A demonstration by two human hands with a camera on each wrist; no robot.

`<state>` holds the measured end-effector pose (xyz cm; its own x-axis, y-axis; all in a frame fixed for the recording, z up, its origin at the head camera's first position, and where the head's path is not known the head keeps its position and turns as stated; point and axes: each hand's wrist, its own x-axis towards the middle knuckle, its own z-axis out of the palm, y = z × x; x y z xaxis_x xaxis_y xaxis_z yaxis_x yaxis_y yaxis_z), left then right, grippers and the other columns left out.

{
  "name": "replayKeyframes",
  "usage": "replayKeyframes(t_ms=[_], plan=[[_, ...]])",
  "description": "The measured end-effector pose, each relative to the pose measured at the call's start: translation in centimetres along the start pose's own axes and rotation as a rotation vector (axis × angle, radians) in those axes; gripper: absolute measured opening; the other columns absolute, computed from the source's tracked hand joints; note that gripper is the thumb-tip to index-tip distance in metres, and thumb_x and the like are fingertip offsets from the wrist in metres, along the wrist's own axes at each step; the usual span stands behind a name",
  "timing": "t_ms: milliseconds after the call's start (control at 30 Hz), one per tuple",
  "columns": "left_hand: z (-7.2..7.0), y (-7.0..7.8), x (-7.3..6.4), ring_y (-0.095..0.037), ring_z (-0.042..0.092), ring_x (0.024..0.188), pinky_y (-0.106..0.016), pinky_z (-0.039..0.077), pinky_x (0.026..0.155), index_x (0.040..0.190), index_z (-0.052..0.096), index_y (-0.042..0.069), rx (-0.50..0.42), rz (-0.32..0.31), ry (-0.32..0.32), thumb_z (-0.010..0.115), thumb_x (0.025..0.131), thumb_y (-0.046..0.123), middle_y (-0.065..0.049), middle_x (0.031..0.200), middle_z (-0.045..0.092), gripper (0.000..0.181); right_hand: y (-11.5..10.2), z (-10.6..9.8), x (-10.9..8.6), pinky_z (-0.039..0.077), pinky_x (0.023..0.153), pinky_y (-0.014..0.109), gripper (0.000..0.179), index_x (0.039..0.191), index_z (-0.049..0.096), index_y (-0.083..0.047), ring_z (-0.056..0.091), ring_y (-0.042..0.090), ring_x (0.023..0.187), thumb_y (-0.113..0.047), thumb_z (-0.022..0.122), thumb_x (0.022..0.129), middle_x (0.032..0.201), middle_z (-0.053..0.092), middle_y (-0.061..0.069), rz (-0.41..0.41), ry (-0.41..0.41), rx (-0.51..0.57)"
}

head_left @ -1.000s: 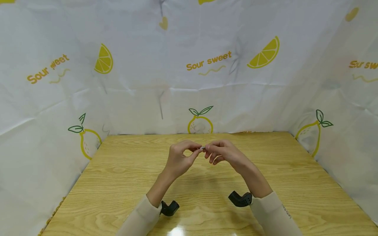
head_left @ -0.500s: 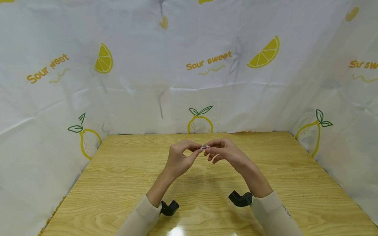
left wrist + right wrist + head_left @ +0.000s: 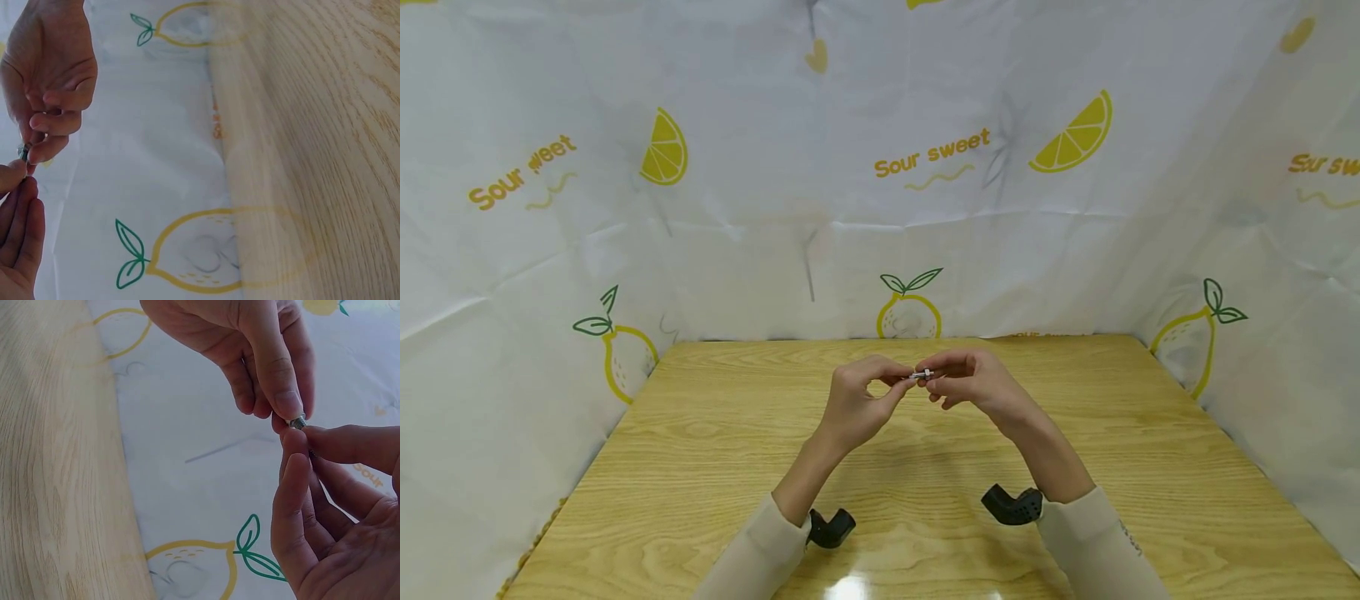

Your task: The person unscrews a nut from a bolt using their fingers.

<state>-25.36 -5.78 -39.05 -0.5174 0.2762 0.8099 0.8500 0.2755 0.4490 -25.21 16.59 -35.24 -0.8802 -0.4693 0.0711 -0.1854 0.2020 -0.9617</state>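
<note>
A small silver bolt (image 3: 917, 376) is held level between the two hands, above the table. My left hand (image 3: 857, 400) pinches its left end between thumb and fingertips, which cover that end. Toward the right end sits a nut (image 3: 927, 374), with the thumb and forefinger of my right hand (image 3: 981, 386) around it. In the right wrist view, shiny metal of the bolt (image 3: 299, 422) shows between both hands' fingertips, and a dark threaded tip pokes out beyond the right fingers. The left wrist view shows only a sliver of the bolt (image 3: 24, 152) between the fingertips.
Under the hands lies a wood-grain table (image 3: 737, 433). A white cloth (image 3: 760, 167) with lemon prints hangs behind it and along both sides. Black curved mounts (image 3: 831, 528) stick out at both wrists, by the beige sleeves (image 3: 760, 550).
The right fingers have spread and shifted slightly around the bolt's right end, so that the nut and more of the bolt show now. The left hand has stayed in place.
</note>
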Motion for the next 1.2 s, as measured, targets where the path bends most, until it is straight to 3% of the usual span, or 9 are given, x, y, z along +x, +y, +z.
replayKeyframes(t_ms=[233,500,767,967,1100,1200], plan=[[0.02,0.02,0.02,-0.015,0.074,0.076,-0.034,0.063,0.068,0.096,0.08,0.004,-0.006,-0.005,-0.003,0.08,0.089,0.003,-0.008,0.087,0.079,0.007,-0.04,0.04,-0.13,0.061,0.077,0.031,0.038,0.131,0.063,0.01,0.069,0.011,0.085,-0.009,0.068,0.099,0.096,0.074,-0.008,-0.02,0.043,0.052],[0.09,-0.16,0.02,-0.013,0.074,0.075,-0.021,0.061,0.07,0.095,0.08,0.004,0.007,0.004,0.0,0.08,0.089,0.003,-0.007,0.087,0.079,0.007,0.03,0.06,-0.22,0.061,0.076,0.033,0.037,0.129,0.065,0.01,0.07,0.011,0.085,-0.007,0.069,0.097,0.098,0.076,-0.007,-0.074,0.062,0.057],[0.32,-0.3,-0.04,-0.014,0.074,0.075,-0.025,0.062,0.067,0.095,0.08,0.004,0.005,0.006,0.0,0.08,0.088,0.002,-0.007,0.087,0.079,0.006,-0.1,0.0,-0.35,0.061,0.074,0.033,0.033,0.127,0.065,0.009,0.069,0.011,0.085,-0.008,0.068,0.099,0.104,0.075,-0.008,-0.091,0.115,0.083],[0.37,-0.33,-0.03,-0.014,0.074,0.074,-0.018,0.059,0.067,0.095,0.08,0.004,0.022,0.028,0.005,0.08,0.088,0.001,-0.007,0.086,0.079,0.007,-0.23,0.09,-0.09,0.062,0.072,0.033,0.038,0.125,0.068,0.003,0.071,0.015,0.084,-0.029,0.061,0.106,0.108,0.073,0.0,0.008,0.175,0.051],[0.33,-0.28,-0.07,-0.014,0.074,0.074,-0.018,0.059,0.067,0.095,0.079,0.003,0.03,0.032,0.005,0.08,0.088,0.001,-0.007,0.086,0.079,0.007,-0.37,0.4,0.22,0.062,0.07,0.032,0.05,0.119,0.069,0.003,0.071,0.016,0.078,-0.043,0.051,0.109,0.098,0.075,0.003,0.136,0.116,0.01],[0.32,-0.2,-0.11,-0.014,0.074,0.075,-0.018,0.059,0.068,0.095,0.079,0.003,0.028,0.024,0.0,0.079,0.089,0.001,-0.007,0.086,0.079,0.007,-0.38,0.6,0.37,0.061,0.068,0.033,0.055,0.111,0.071,0.003,0.069,0.015,0.072,-0.046,0.045,0.11,0.087,0.074,0.002,0.189,0.061,-0.003]])
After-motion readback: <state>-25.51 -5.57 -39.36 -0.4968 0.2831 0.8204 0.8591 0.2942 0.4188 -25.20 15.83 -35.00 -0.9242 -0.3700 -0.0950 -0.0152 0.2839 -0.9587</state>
